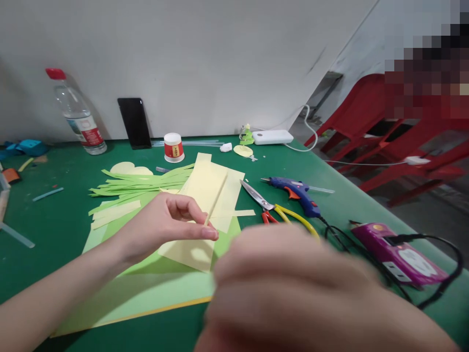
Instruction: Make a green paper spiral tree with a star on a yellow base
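My left hand [176,222] is closed, thumb and fingertips pinching the lower end of a thin pale-yellow paper strip [219,195] that points up and away. Close to the camera, my right hand [293,293] is smeared by motion; its fingers look curled, but what they hold, if anything, is hidden. Beneath the left hand lie pale-yellow paper pieces [200,181] and light-green sheets [157,286]. Behind that hand spreads a bunch of cut green paper strips [139,183]. Scissors [262,198] with red and yellow handles lie beyond my right hand, which partly covers them.
On the green table [62,210] are a blue glue gun [296,190], a purple packet [399,254] with a black cable, a paper cup [173,147], a phone [134,123] leaning on the wall, a water bottle [82,117] and a white power strip [273,137]. Red chairs [359,105] stand right.
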`<state>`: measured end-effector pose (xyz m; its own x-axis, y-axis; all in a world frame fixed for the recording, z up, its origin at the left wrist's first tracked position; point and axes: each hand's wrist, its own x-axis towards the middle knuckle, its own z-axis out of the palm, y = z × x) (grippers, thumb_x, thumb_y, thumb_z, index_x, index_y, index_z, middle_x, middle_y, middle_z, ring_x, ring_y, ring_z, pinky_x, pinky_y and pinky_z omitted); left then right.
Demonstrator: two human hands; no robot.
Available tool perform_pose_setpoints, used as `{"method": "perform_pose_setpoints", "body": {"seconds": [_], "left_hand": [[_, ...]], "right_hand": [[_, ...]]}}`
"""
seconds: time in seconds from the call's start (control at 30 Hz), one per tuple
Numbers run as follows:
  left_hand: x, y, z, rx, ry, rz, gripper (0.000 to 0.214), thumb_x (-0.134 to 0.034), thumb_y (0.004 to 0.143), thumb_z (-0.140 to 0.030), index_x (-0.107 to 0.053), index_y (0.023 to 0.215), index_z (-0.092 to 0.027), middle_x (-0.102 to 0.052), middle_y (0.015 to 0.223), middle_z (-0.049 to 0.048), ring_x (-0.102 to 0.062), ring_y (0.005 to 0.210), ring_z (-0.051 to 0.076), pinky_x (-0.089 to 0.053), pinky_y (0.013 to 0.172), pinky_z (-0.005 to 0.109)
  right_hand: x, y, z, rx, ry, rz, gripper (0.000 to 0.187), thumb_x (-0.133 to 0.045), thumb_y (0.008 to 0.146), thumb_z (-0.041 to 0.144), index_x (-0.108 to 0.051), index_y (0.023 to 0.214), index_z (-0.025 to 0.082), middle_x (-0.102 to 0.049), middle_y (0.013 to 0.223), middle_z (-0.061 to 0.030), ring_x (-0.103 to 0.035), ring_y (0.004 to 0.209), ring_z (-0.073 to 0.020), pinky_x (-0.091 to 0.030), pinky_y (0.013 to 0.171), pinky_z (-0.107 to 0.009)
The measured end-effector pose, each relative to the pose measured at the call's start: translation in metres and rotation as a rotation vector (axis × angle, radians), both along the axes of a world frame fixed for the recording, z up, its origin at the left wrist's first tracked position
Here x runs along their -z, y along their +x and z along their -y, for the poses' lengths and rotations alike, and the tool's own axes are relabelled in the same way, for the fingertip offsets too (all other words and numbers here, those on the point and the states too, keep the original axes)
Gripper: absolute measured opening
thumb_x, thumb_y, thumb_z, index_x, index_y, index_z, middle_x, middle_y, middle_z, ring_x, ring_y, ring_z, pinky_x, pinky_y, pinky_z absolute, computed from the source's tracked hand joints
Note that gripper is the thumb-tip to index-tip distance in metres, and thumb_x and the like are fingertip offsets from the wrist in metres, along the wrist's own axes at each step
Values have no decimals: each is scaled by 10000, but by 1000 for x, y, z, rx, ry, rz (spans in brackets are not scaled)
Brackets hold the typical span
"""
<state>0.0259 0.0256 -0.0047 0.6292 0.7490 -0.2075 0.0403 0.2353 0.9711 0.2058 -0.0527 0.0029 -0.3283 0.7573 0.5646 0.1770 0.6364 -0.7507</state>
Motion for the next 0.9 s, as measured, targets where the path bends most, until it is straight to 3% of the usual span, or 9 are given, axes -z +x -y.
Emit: {"method": "perform_pose_setpoints", "body": {"seconds": [0.13,0.27,0.37,0.47,0.67,0.9], "left_hand": [[0,1,1,28,-29,-32,141,-749,654,-173,-621,597,-188,-707,666,-57,-654,694,98,-486,733,226],[1,2,2,87,-30,-57,147,-744,670,-180,-623,588,-197,-704,647,-67,-640,657,84,-451,862,286],[2,2,3,94,-41,-58,147,-748,670,-193,-625,589,-200,-697,647,-73,-628,653,76,-406,939,318],[3,3,4,99,-17,-65,162,-763,655,-235,-623,583,-196,-680,631,-70,-617,637,79,-405,932,327],[3,3,5,53,51,-99,178,-779,626,-256,-618,593,-186,-686,675,-43,-636,684,118,-468,737,284],[0,5,6,-45,207,-259,173,-760,631,-258,-605,590,-192,-704,716,-13,-658,784,190,-470,784,339]], "right_hand": [[-18,13,-35,266,73,-66,159,-603,797,177,-655,906,279,-589,742,19,-514,631,-91,-427,532,-241],[-12,22,-57,-63,-171,-82,186,-554,843,274,-671,985,295,-591,880,-9,-523,715,-95,-430,499,-209],[-6,24,-62,-159,-210,-99,176,-570,836,249,-693,945,312,-595,820,-1,-519,729,-86,-441,525,-193],[-5,23,-62,-171,-226,-176,163,-602,810,209,-714,852,319,-610,766,16,-533,732,-78,-456,535,-179],[-7,20,-60,-118,-216,-268,141,-658,746,151,-718,738,278,-630,723,26,-561,685,-74,-482,540,-183],[-6,18,-59,18,-169,-312,146,-663,732,120,-655,625,219,-602,646,41,-539,634,-56,-453,545,-179]]}}
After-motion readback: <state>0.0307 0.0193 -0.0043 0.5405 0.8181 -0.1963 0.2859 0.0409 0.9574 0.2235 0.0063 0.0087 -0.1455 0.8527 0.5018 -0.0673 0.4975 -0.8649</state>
